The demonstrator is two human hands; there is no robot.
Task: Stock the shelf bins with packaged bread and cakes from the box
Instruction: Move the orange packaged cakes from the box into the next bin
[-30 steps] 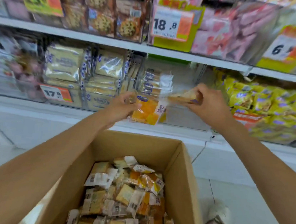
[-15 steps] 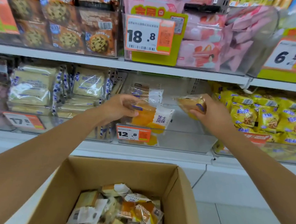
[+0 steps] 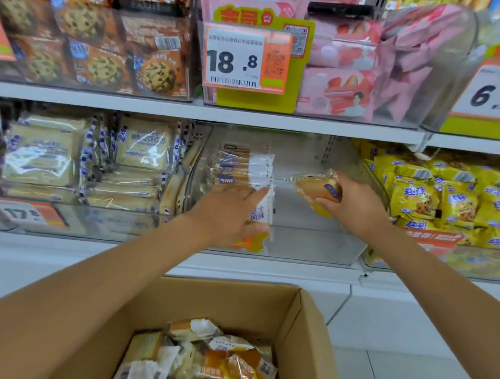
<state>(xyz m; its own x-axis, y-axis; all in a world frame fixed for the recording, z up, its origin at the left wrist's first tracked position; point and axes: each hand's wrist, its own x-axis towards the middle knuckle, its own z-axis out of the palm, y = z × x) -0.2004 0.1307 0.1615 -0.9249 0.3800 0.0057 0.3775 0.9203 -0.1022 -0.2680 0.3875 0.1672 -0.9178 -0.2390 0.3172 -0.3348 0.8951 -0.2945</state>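
The left hand (image 3: 229, 214) lays flat, straight fingers on a white-ended pack (image 3: 263, 207), at the 9 o'clock side of the clear bin (image 3: 312, 246). A stack of packs (image 3: 244, 167) sits at 12 o'clock from that hand. The right hand (image 3: 356, 204), at the bin's 3 o'clock side, grips a yellow cake (image 3: 313, 190). The box (image 3: 302, 318) is at 6 o'clock, with more packs inside.

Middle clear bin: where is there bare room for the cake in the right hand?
The clear bin has bare floor in its right half, between the stacked cake packs at back left and the wall beside the yellow snack packets; the right hand holds its cake pack over it. Crowded: the left, where the left hand touches another pack.
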